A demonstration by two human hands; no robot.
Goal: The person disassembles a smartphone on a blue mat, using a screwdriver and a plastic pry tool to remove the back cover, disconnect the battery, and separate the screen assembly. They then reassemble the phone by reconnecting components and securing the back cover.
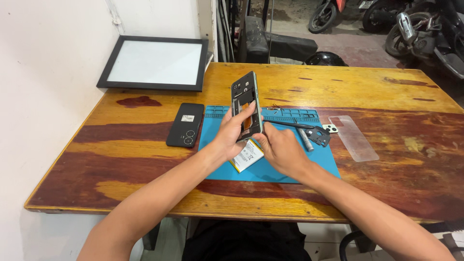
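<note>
An opened phone [245, 96] with its back removed stands tilted upright above the blue work mat [212, 145]. My left hand [230, 135] grips its lower left side, thumb on the exposed inside. My right hand [279, 150] holds its lower right edge. A white battery [247, 155] lies on the mat just below both hands. The black back cover [185, 124] rests on the wood to the left of the mat.
A screwdriver [303, 137], a black inner plate [320, 135] and a small camera part [330, 128] lie at the mat's right. A clear case [353, 138] sits further right. A framed white panel [153, 63] leans at the back left. Motorbikes stand beyond the table [386, 96].
</note>
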